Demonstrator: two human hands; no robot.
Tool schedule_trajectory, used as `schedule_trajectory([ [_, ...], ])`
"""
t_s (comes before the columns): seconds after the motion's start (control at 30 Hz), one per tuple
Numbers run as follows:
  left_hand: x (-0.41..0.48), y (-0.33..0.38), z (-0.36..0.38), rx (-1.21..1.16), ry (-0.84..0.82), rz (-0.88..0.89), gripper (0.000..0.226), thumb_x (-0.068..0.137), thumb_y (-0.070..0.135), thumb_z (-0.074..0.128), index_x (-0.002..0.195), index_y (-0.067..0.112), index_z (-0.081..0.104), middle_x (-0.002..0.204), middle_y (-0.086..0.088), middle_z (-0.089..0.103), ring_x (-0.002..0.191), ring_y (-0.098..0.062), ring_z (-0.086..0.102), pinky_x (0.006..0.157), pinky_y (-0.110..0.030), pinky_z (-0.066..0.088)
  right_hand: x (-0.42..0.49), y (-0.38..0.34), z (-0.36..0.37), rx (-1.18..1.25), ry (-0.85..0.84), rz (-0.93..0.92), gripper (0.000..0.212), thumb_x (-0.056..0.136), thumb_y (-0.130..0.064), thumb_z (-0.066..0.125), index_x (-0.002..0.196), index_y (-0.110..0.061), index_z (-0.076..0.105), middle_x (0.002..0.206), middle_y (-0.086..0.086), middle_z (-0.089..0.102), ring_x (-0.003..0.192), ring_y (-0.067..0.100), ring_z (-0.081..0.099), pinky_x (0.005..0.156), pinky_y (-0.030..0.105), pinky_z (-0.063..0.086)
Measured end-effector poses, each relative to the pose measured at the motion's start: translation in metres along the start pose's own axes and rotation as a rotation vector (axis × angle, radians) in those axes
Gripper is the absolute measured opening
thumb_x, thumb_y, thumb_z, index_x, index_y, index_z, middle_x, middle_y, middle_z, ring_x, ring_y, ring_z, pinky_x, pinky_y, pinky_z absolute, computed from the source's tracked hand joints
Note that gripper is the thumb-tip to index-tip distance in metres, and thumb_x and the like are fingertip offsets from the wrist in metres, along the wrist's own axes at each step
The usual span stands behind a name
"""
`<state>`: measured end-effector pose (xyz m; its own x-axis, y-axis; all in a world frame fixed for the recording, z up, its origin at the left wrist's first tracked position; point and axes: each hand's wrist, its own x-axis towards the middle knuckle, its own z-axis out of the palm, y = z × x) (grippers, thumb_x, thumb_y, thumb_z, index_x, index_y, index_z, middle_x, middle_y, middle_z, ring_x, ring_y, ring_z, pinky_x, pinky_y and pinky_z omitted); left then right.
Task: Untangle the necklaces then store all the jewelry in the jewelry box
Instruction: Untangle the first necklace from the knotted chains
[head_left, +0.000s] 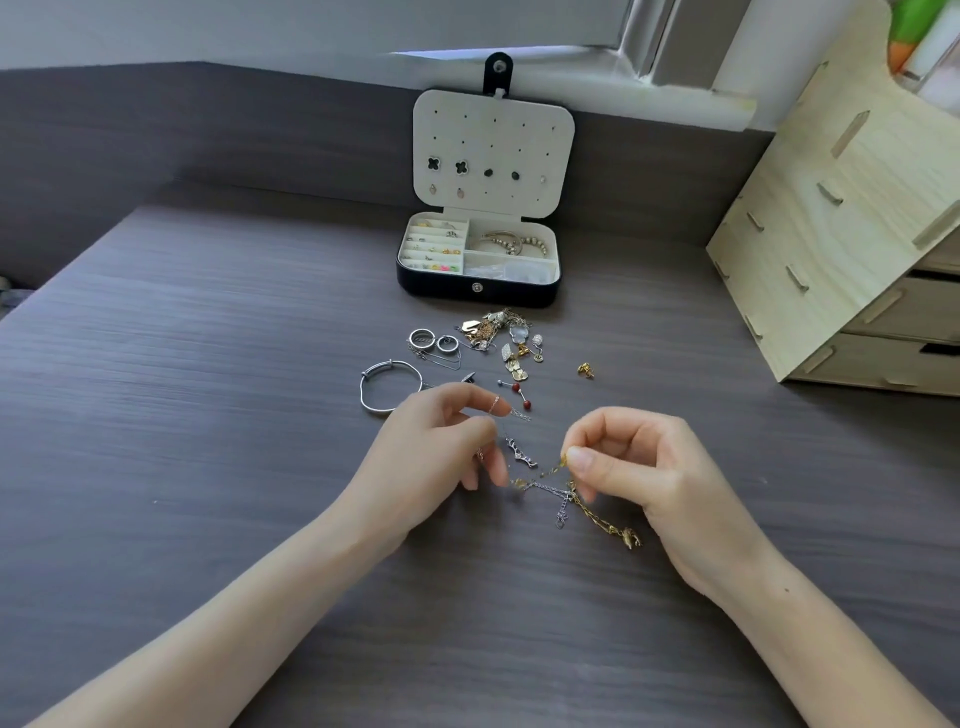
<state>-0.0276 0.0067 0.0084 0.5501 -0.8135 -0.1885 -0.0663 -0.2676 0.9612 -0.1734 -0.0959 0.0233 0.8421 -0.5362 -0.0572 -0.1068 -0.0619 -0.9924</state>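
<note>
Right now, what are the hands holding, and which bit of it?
The left hand pinches the thin silver necklace by its chain, looped over the forefinger. The right hand pinches the gold necklace by its chain, at the upper end.

desk (208, 415) grey woodgrain | box (478, 291) black, cream-lined | chains (597, 514) gold, silver

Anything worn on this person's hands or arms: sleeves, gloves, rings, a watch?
Nothing worn shows. Both the left hand and the right hand are bare, no gloves, rings or watch; the left forearm and right forearm are uncovered to the frame edge.
</note>
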Motion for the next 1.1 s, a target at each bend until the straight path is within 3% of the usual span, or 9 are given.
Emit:
schedule_trajectory([
  [0.13, -0.006, -0.002, -0.006, -0.034, -0.012, -0.008, 0.023, 0.089, 0.003, 0.046, 0.097, 0.015, 0.064, 0.058, -0.004, 0.066, 0.049, -0.013, 0.046, 0.045, -0.015, 0.033, -0.007, 0.000, 0.002, -0.217, -0.069, -0.068, 0.007, 0.073, -0.020, 0.063, 0.067, -0.018, 0.065, 0.053, -0.004, 0.059, 0.052, 0.007, 0.052, 0.052, 0.019, 0.040],
  [0.23, -0.016, -0.002, -0.016, -0.135, -0.032, -0.037, 0.015, 0.089, 0.000, 0.048, 0.088, 0.007, 0.061, 0.062, -0.010, 0.067, 0.050, -0.014, 0.048, 0.044, -0.018, 0.034, -0.011, 0.005, 0.004, -0.367, -0.135, -0.112, 0.006, 0.074, -0.025, 0.064, 0.068, -0.024, 0.065, 0.061, -0.003, 0.063, 0.058, 0.019, 0.056, 0.060, 0.036, 0.046],
  [0.3, -0.028, -0.002, -0.023, -0.197, -0.053, -0.044, 0.001, 0.081, 0.005, 0.059, 0.080, 0.006, 0.059, 0.066, -0.013, 0.069, 0.051, -0.015, 0.051, 0.044, -0.017, 0.035, -0.012, 0.008, 0.003, -0.494, -0.189, -0.164, 0.004, 0.074, -0.032, 0.063, 0.070, -0.032, 0.065, 0.067, -0.006, 0.062, 0.061, 0.013, 0.054, 0.062, 0.030, 0.045],
  [0.4, -0.045, -0.006, -0.032, -0.248, -0.078, -0.039, 0.011, 0.067, 0.014, 0.057, 0.074, 0.006, 0.058, 0.072, -0.015, 0.070, 0.056, -0.015, 0.054, 0.046, -0.017, 0.036, -0.013, 0.009, 0.001, -0.639, -0.303, -0.275, 0.005, 0.076, -0.033, 0.064, 0.073, -0.035, 0.067, 0.074, -0.013, 0.062, 0.075, 0.011, 0.053, 0.068, 0.022, 0.043],
  [0.53, -0.058, -0.012, -0.041, -0.251, -0.029, -0.043, 0.019, 0.066, 0.016, 0.058, 0.076, 0.002, 0.063, 0.081, -0.013, 0.072, 0.063, -0.014, 0.059, 0.047, -0.016, 0.037, -0.016, 0.008, 0.004, -0.775, -0.411, -0.394, 0.007, 0.078, -0.032, 0.066, 0.076, -0.030, 0.073, 0.082, -0.017, 0.064, 0.082, 0.010, 0.052, 0.070, 0.026, 0.044],
  [0.67, -0.067, -0.015, -0.043, -0.233, 0.059, -0.062, 0.022, 0.065, 0.020, 0.057, 0.076, 0.008, 0.072, 0.088, -0.007, 0.074, 0.067, -0.012, 0.065, 0.046, -0.015, 0.036, -0.024, 0.007, 0.001, -0.799, -0.378, -0.476, 0.011, 0.079, -0.029, 0.065, 0.084, -0.029, 0.075, 0.088, -0.019, 0.067, 0.081, 0.010, 0.052, 0.066, 0.027, 0.046],
  [0.77, -0.077, -0.015, -0.043, -0.181, 0.109, -0.058, 0.023, 0.065, 0.024, 0.057, 0.080, 0.022, 0.075, 0.089, 0.001, 0.074, 0.069, -0.008, 0.066, 0.048, -0.015, 0.036, -0.026, 0.011, -0.006, -0.812, -0.182, -0.474, 0.016, 0.079, -0.033, 0.063, 0.088, -0.026, 0.074, 0.085, -0.018, 0.067, 0.080, 0.012, 0.056, 0.067, 0.028, 0.047],
  [0.93, -0.089, -0.022, -0.053, 0.164, 0.204, -0.030, 0.025, 0.061, 0.044, 0.056, 0.082, 0.045, 0.070, 0.072, 0.007, 0.071, 0.062, -0.003, 0.059, 0.058, -0.013, 0.038, -0.023, 0.019, -0.017, -1.008, -0.032, -0.333, 0.028, 0.074, -0.054, 0.053, 0.087, -0.032, 0.066, 0.080, -0.020, 0.056, 0.077, 0.002, 0.046, 0.066, 0.021, 0.041],
  [1.1, -0.081, -0.024, -0.057, 0.687, 0.316, 0.273, 0.012, 0.072, 0.030, 0.055, 0.074, 0.034, 0.066, 0.072, 0.014, 0.059, 0.062, 0.010, 0.050, 0.060, -0.002, 0.034, -0.023, 0.019, -0.018, -1.001, -0.066, -0.216, 0.013, 0.079, -0.044, 0.063, 0.070, -0.038, 0.056, 0.073, -0.020, 0.054, 0.079, 0.002, 0.047, 0.066, 0.016, 0.035],
])
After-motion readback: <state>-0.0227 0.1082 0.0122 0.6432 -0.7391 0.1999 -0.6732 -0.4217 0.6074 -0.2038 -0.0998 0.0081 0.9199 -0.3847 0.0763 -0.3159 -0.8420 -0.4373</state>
